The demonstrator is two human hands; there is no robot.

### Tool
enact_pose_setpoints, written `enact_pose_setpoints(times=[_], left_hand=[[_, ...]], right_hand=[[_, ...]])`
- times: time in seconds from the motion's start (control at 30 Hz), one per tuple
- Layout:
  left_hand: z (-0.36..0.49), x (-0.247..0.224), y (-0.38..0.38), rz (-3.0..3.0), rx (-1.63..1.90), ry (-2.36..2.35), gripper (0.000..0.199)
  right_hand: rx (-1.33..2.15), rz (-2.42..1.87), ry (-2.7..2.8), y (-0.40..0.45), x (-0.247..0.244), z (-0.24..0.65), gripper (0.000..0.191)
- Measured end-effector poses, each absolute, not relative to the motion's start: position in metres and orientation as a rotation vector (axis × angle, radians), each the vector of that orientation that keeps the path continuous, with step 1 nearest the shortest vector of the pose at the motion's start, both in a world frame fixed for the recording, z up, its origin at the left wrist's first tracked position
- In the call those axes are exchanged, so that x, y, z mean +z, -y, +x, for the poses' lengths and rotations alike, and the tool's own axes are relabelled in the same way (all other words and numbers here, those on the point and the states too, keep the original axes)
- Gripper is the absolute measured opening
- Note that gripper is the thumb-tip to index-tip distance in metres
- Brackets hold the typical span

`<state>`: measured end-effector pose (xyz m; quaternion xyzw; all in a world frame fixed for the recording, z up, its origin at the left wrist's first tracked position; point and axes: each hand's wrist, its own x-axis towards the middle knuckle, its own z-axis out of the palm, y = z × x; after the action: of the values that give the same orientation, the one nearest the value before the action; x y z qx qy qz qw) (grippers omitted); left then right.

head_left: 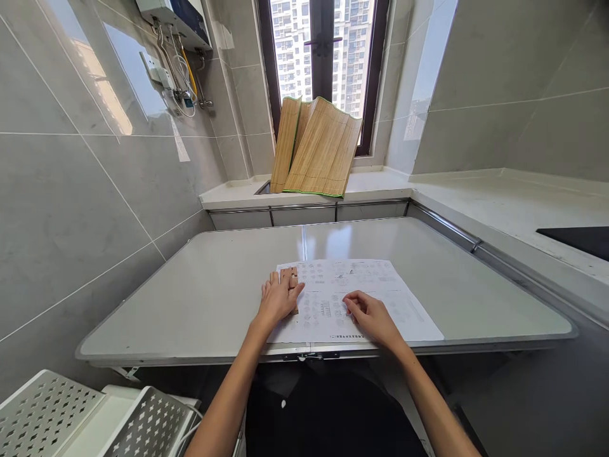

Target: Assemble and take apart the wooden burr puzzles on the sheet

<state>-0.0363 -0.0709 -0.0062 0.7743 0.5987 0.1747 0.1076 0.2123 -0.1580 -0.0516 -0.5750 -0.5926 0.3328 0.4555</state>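
Note:
A large white printed sheet [404, 317] with rows of small diagrams lies on the white folding table in front of me; its printing appears upside down. My left hand [278, 297] lies over the sheet's left side, fingers spread, on a flat brown wood-coloured piece [295, 275]. Most of that piece is hidden under the hand, so its kind cannot be told. Over the middle of the sheet is my right hand [372, 316], its fingers curled and the thumb brought close to the index finger. Whatever may be between those fingertips is too small to make out.
The folding table [200, 298] has a centre seam. Behind it, a folded bamboo mat [323, 149] leans at the window on a white counter [466, 197]. A water heater [176, 22] hangs upper left. White perforated panels [47, 412] stand at lower left.

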Motion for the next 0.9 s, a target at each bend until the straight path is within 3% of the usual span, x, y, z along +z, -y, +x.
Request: enact_pose_setpoints(times=[0.17,0.27,0.6,0.9], left_hand=[[-0.014,-0.007,0.068,2.326,0.235,-1.906,0.073],[-0.012,-0.009,0.067,2.397,0.186,-1.849,0.069],[-0.001,-0.016,0.085,2.68,0.315,-1.341,0.053],[0.021,-0.03,0.128,2.789,0.484,-1.032,0.065]], right_hand=[[0.82,-1.392,1.458,0.156,-0.053,0.212,0.03],[0.808,-1.39,1.456,0.155,-0.054,0.212,0.03],[0.769,-1.388,1.474,0.156,-0.055,0.213,0.038],[0.656,-1.399,1.451,0.157,-0.053,0.216,0.049]])
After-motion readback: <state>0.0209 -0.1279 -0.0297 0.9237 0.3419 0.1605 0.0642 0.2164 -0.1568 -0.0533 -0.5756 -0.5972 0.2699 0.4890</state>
